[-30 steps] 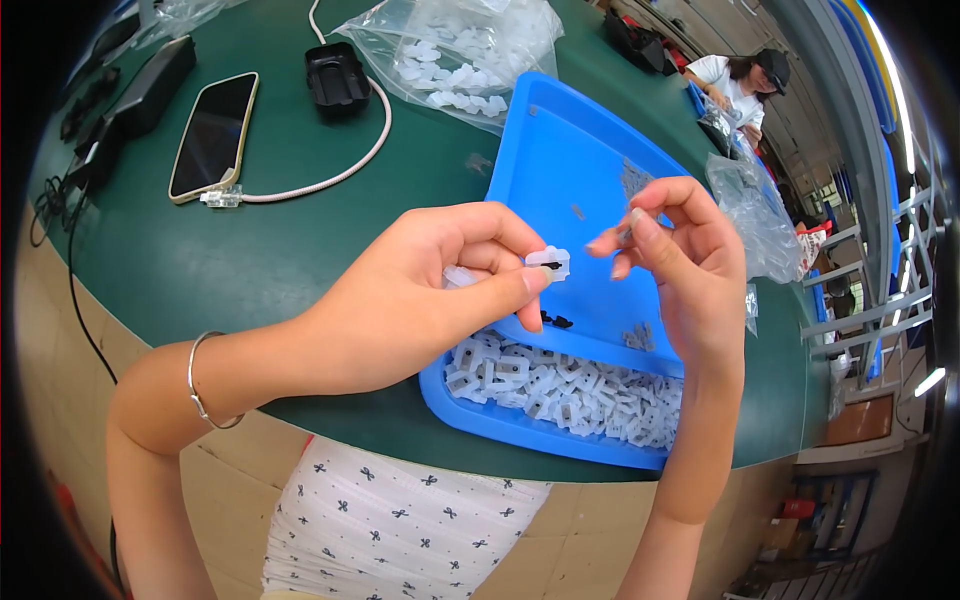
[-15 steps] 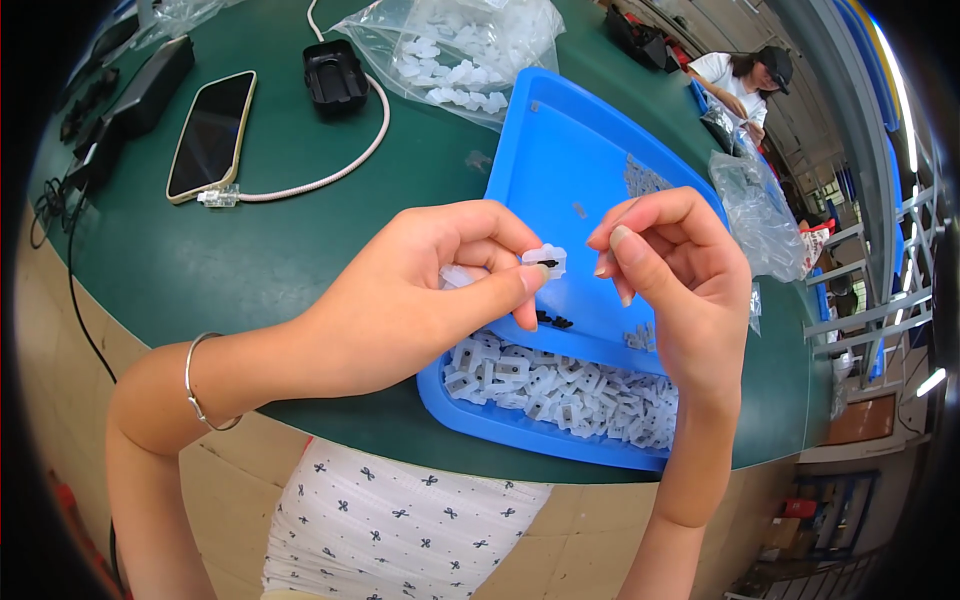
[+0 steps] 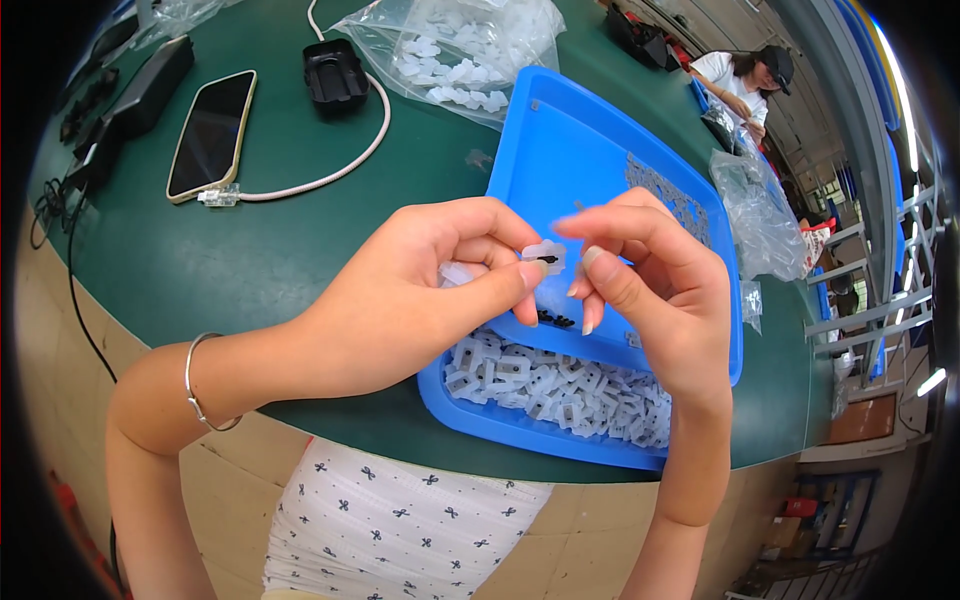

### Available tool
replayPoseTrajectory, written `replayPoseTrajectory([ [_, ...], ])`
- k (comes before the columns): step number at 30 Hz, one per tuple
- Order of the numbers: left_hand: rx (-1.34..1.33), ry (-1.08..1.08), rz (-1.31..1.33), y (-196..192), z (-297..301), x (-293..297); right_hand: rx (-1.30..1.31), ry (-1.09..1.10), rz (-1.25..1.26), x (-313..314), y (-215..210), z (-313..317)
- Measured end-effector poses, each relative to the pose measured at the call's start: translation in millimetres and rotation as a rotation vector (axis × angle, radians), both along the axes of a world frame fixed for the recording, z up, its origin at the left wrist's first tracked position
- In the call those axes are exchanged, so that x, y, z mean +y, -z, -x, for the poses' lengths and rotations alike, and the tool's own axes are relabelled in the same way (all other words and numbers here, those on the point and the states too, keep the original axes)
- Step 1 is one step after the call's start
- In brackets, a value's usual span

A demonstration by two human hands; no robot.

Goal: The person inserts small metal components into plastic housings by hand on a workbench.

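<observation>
Nearest, a heap of white plastic clips (image 3: 560,385) fills the near end of a blue tray (image 3: 590,170). Above it, the left hand (image 3: 420,290) pinches a small white clip (image 3: 545,257) between thumb and fingers, while the right hand (image 3: 650,290), fingers curled, touches that clip with its fingertips. Farther off on the green surface (image 3: 250,260) lie a phone (image 3: 210,135) and a bag of clips (image 3: 455,45).
</observation>
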State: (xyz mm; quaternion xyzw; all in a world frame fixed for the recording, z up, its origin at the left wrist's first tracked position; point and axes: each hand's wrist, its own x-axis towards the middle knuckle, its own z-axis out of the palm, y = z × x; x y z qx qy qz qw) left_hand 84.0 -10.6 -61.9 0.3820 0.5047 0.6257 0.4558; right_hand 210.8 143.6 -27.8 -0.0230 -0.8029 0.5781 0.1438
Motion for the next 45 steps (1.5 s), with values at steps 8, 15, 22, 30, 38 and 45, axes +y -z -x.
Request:
replayPoseTrajectory([
  [8, 0.025, 0.069, -0.003, 5.6, 1.2, 2.9, 0.069, 0.003, -0.367, 0.0, 4.1, 4.0],
  [15, 0.121, 0.137, -0.066, 5.4, 4.2, -0.3, 0.128, -0.007, -0.533, -4.8, 1.0, 3.8],
  [22, 0.199, 0.194, -0.194, 1.3, 8.7, -1.4, 0.215, -0.107, -0.6, -5.2, 0.2, 2.1],
  [30, 0.304, 0.23, -0.244, 7.2, 10.3, -0.8, 0.224, -0.189, -0.48, -10.6, 2.3, 3.4],
  [38, -0.016, 0.23, -0.203, -1.5, 10.8, -5.5, 0.162, -0.192, 0.068, -5.1, 6.1, 2.1],
  [45, -0.016, 0.288, -0.193, 2.0, 10.5, -1.6, 0.192, -0.302, 0.142, -1.3, 15.3, 2.5],
])
